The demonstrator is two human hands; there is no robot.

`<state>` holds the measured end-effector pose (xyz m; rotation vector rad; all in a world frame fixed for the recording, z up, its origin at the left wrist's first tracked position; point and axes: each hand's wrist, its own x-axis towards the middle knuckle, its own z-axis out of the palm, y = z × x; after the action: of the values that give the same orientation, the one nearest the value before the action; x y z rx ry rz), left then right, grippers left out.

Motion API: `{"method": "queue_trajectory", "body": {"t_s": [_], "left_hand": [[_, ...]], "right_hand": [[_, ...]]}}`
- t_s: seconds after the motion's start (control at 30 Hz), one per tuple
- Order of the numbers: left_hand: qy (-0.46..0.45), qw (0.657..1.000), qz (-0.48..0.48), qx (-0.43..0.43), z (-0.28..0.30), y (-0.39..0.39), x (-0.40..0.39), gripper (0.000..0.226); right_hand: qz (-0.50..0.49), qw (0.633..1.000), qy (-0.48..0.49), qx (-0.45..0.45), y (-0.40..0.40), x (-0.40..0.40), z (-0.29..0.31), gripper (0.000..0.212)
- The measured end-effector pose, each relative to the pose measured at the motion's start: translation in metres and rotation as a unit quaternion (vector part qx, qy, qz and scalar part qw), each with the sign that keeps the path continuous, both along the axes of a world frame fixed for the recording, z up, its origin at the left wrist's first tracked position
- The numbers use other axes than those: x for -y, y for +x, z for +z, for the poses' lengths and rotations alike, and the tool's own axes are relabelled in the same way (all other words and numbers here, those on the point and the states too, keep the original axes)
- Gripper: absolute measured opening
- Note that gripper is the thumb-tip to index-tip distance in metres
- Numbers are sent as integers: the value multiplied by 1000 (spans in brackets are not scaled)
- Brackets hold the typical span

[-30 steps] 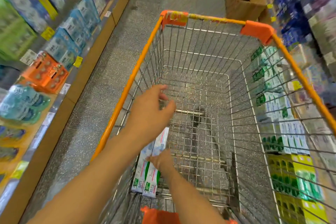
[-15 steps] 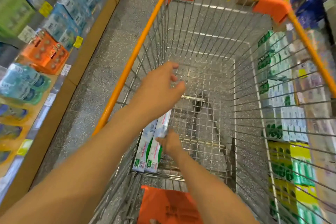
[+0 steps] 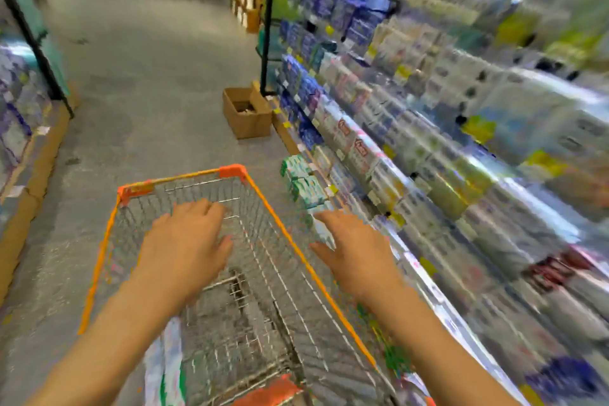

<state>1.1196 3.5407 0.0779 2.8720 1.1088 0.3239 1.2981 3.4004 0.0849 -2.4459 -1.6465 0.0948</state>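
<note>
Boxes [image 3: 163, 367] lie in the cart [image 3: 232, 171] on speckled aisle floor [image 3: 148, 76].

Bright, even store light; heavy motion blur, worst right; edges bowed.

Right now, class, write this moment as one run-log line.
left hand open above cart | right hand open, outside cart, near shelf boxes | cart boxes in near-left corner

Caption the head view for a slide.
Left hand hovers open over the wire cart holding boxes; right hand extends open toward the stocked shelf.
</note>
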Motion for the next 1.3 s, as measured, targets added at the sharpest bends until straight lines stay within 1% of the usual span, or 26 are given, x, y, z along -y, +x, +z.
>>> {"method": "queue_trajectory", "body": {"t_s": [0.07, 0.13, 0.17, 0.23, 0.33, 0.37, 0.47, 0.57, 0.63, 0.73, 0.8, 0.9, 0.97, 1.03, 1.1, 1.17, 1.23, 1.3], "left_hand": [[-11, 997, -81, 7, 28, 46, 46, 35], [-10, 986, -159, 46, 45, 94, 97, 38], [-13, 980, -190, 54, 51, 117, 126, 40], [-29, 963, -256, 76, 49, 161, 181, 37], [-51, 928, -358, 85, 34, 220, 269, 38], [-60, 919, -383, 75, 26, 238, 298, 39], [-78, 898, -433, 14, -2, 287, 384, 40], [-82, 877, -471, -40, -36, 325, 455, 40], [-81, 866, -488, -75, -53, 346, 489, 39], [-83, 848, -512, -106, -77, 368, 525, 35], [-102, 837, -524, -120, -98, 384, 539, 37], [-118, 818, -541, -155, -142, 410, 551, 40], [-103, 801, -555, -200, -179, 430, 559, 42], [-80, 789, -562, -234, -224, 447, 568, 44], [-93, 787, -559, -245, -255, 457, 569, 44], [-102, 774, -570, -256, -323, 475, 577, 46], [-88, 761, -573, -291, -397, 487, 587, 48], [-70, 747, -573, -331, -472, 491, 601, 51]], "right_hand": [[-76, 996, 45, 4, 16, 74, 27, 45], [-167, 985, 48, 14, 27, 144, 45, 43], [-207, 976, 61, 33, 33, 179, 52, 41], [-281, 952, 102, 72, 47, 247, 56, 38], [-387, 918, 72, 44, 62, 347, 49, 37], [-415, 907, 64, 36, 68, 380, 44, 37], [-488, 868, 84, 44, 85, 470, 27, 35], [-534, 845, 23, 30, 104, 542, 4, 33], [-553, 832, -13, 22, 117, 576, -9, 32], [-570, 821, -36, -5, 132, 608, -31, 31], [-579, 814, -38, -28, 141, 623, -47, 36], [-590, 803, -60, -55, 157, 640, -86, 43], [-599, 794, -73, -73, 168, 651, -124, 42], [-596, 794, -72, -95, 181, 663, -172, 43], [-592, 789, -103, -129, 189, 671, -209, 45], [-605, 771, -93, -176, 203, 683, -287, 44], [-623, 750, -55, -215, 214, 694, -362, 41], [-633, 740, -28, -226, 221, 704, -438, 41]]}}
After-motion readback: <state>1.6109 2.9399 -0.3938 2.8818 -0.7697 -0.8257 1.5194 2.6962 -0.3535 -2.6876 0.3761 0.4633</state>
